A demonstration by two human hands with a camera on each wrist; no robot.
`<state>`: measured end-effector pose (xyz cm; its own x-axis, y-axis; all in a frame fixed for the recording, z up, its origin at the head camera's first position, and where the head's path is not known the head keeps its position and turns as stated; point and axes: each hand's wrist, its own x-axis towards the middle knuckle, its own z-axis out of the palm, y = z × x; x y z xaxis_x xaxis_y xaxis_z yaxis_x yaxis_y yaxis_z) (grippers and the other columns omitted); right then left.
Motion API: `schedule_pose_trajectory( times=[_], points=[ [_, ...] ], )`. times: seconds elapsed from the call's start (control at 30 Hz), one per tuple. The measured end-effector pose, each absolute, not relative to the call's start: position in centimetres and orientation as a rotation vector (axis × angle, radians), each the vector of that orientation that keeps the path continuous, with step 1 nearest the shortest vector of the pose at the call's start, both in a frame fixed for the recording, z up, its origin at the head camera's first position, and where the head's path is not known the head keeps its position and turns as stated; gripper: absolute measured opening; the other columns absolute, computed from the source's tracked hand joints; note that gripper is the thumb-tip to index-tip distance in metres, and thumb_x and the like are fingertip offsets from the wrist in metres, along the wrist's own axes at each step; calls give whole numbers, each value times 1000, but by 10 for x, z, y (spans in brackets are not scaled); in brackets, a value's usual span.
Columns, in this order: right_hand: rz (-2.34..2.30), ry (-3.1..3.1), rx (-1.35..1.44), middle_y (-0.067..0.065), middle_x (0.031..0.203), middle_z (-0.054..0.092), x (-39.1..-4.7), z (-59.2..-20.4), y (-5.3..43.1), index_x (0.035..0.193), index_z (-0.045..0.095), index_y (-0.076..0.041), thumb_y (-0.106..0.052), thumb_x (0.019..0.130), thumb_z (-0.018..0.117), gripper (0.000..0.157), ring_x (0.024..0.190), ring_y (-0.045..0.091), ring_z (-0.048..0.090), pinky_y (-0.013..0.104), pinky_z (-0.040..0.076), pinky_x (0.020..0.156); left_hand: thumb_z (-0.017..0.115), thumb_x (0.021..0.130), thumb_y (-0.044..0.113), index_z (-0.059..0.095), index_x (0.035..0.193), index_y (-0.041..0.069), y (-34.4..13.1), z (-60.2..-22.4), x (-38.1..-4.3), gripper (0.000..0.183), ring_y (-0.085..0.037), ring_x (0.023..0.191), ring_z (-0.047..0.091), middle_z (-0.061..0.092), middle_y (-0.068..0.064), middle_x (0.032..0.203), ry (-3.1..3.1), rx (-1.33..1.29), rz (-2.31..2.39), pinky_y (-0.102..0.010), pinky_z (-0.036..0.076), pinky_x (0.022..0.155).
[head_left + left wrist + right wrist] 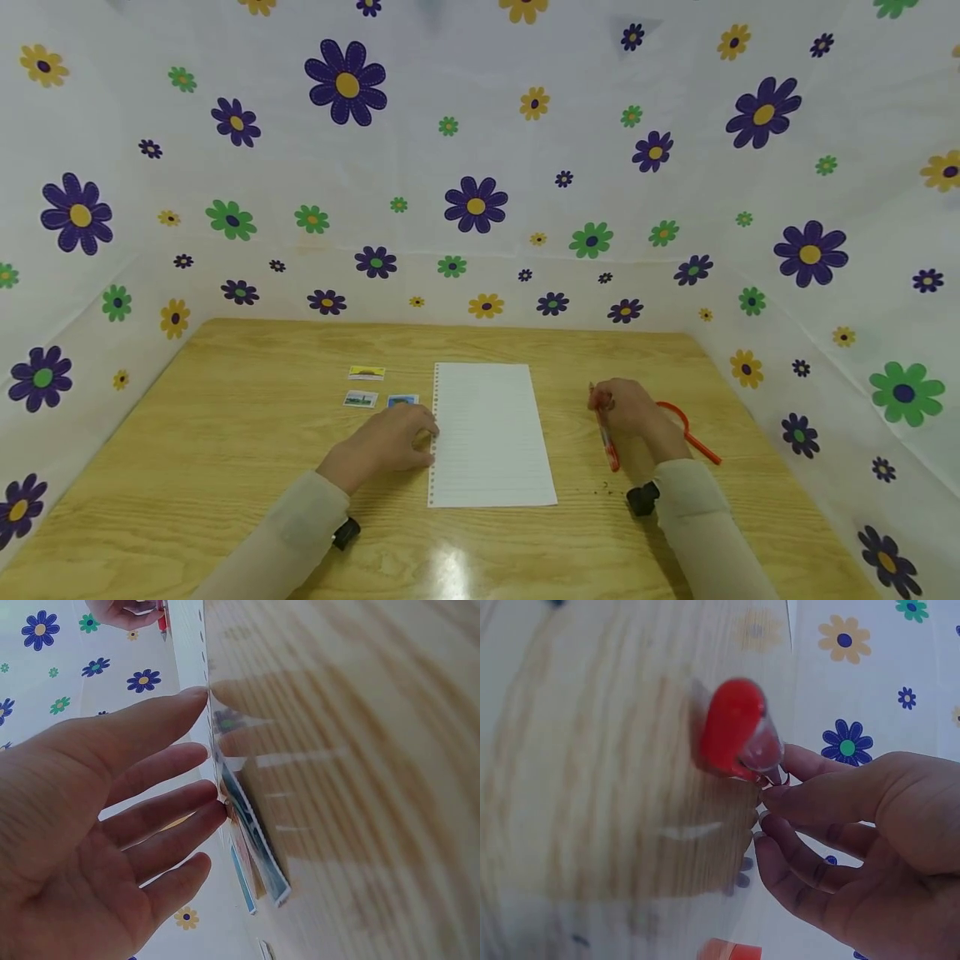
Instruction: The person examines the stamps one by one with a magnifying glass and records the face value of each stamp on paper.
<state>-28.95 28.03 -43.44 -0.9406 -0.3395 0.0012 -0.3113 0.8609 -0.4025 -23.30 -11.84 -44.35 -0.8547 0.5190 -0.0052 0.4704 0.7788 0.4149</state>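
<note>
A sheet of lined paper [491, 433], with punched holes along its left side, lies flat on the table. My left hand [390, 442] rests at that holed edge, thumb and fingers loosely extended and spread in the left wrist view. My right hand [630, 408] pinches a red pen [609, 446] between thumb and fingertips, right of the paper. The pen's rounded red end [735, 724] points toward the camera in the right wrist view. Small picture cards with white borders lie beyond my left hand: a yellow one [367, 373], a greenish one [361, 399] and a blue one [402, 400].
A red ring with a straight handle [703, 451], like a magnifying glass, lies right of my right hand, partly hidden by it. Dark specks [606, 489] dot the wooden table [247, 392] below the pen. A white flower-print cloth [420, 158] encloses the back and sides.
</note>
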Motion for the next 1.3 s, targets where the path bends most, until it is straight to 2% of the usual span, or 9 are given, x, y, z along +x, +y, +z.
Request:
schedule_pose_trajectory(
  times=[0.13,0.43,0.6,0.87,1.07,1.3],
  points=[
    [-630,2997,-536,14,86,71,-288,-433,280,87,71,-1,10,83,69,12,74,21,58,35,52,69,84,87,20,75,117,4,-119,-443,-232,35,-35,125,63,70,-13,128,2853,792,619,-49,50,109],
    [-571,2948,-514,13,89,66,-288,-428,276,96,72,-2,6,90,67,12,80,24,55,43,54,79,84,87,20,75,116,3,-120,-444,-233,35,-35,123,64,71,-13,127,2861,829,608,-49,51,108],
    [-539,2955,-520,13,89,67,-290,-428,276,95,72,-3,8,88,68,14,82,24,56,43,54,80,84,87,20,76,117,4,-120,-445,-233,35,-35,124,63,70,-14,128,2859,826,617,-50,51,109],
    [-587,2982,-538,12,86,70,-291,-429,278,88,73,-5,9,84,72,14,76,19,58,35,53,72,84,87,21,75,117,4,-120,-445,-233,35,-35,124,63,70,-13,128,2862,817,609,-49,50,109],
    [-606,3008,-548,11,86,74,-291,-429,279,87,74,-4,6,82,76,12,77,20,64,36,57,73,83,87,20,75,117,4,-120,-443,-232,35,-35,125,63,70,-12,129,2854,797,625,-49,50,110],
    [-613,3025,-536,9,84,73,-290,-432,282,89,74,-5,3,80,81,14,77,18,62,35,55,73,84,87,20,75,117,5,-120,-443,-232,34,-35,126,62,70,-12,129,2848,781,649,-50,49,110]
  ],
)
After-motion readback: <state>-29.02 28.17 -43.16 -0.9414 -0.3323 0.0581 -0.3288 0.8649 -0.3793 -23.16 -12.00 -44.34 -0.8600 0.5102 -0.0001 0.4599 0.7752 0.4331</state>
